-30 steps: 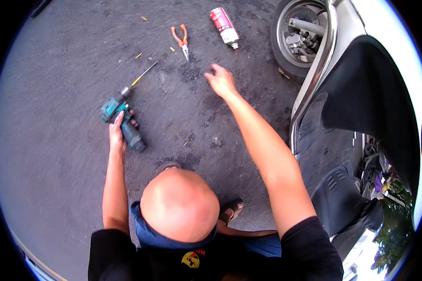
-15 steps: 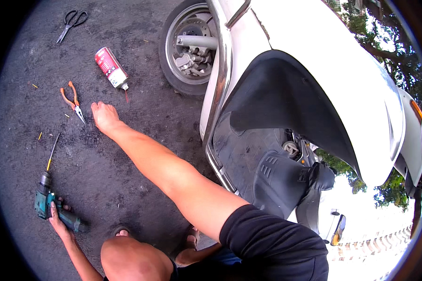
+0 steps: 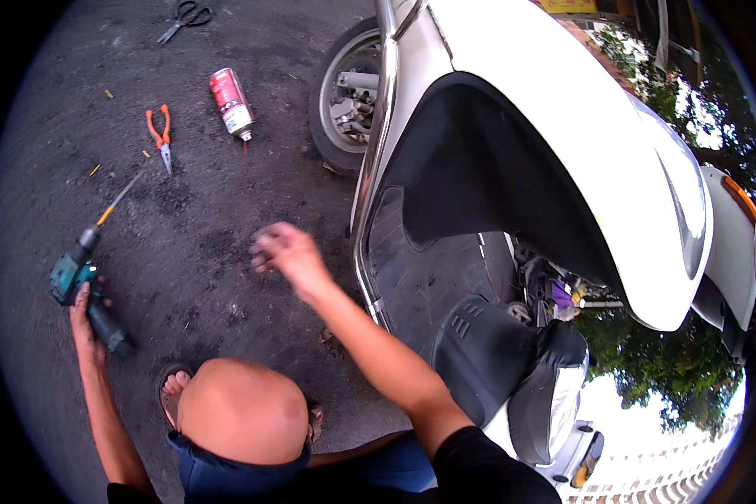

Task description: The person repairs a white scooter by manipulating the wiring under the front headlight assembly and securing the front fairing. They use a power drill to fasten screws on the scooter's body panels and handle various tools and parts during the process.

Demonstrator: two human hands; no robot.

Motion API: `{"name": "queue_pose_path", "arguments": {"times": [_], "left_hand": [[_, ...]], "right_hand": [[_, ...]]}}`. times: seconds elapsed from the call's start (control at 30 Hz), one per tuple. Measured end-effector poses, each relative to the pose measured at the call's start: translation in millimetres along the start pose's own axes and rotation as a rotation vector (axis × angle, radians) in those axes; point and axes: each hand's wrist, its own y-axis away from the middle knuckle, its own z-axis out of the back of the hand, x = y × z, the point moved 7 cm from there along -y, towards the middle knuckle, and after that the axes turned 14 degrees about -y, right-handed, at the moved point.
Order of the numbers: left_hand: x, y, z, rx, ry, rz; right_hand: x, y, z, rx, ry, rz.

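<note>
My left hand [image 3: 84, 315] is wrapped round the grip of a teal and black cordless drill [image 3: 80, 273]. A long thin bit [image 3: 124, 200] with a yellow section sticks out of its chuck, pointing up and away over the ground. Over the dark ground, left of the scooter, my right hand [image 3: 287, 254] has its fingers curled in, slightly blurred; whatever they may hold is hidden. Orange-handled needle-nose pliers [image 3: 161, 139] lie beyond the bit's tip. Right of the pliers lies a red and white spray can [image 3: 231, 102], nozzle toward me.
A white scooter [image 3: 554, 126] with a chrome side bar [image 3: 378, 126] and black seat [image 3: 483, 353] fills the right side. Its wheel [image 3: 344, 97] stands beyond my right hand. Black-handled scissors [image 3: 185, 21] lie at the far left. Small yellow bits [image 3: 94, 170] are scattered on the ground.
My right hand has drawn back from beside the pliers toward me and to the right. The left hand and drill sit higher in the picture as the view has shifted.
</note>
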Motion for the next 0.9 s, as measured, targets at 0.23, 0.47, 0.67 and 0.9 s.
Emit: {"name": "queue_pose_path", "arguments": {"times": [0.23,0.47,0.67,0.9], "left_hand": [[-66,111,-159,0.476,0.055,-0.131],[-130,143,-219,0.618,0.056,-0.390],[-132,160,-228,0.603,0.013,-0.441],[-135,167,-219,0.580,-0.025,-0.476]], "right_hand": [[161,75,12,-0.068,-0.409,0.550],[208,111,-1,0.138,-0.640,0.648],[212,113,9,0.198,-0.804,0.640],[211,109,3,0.192,-0.870,0.598]]}}
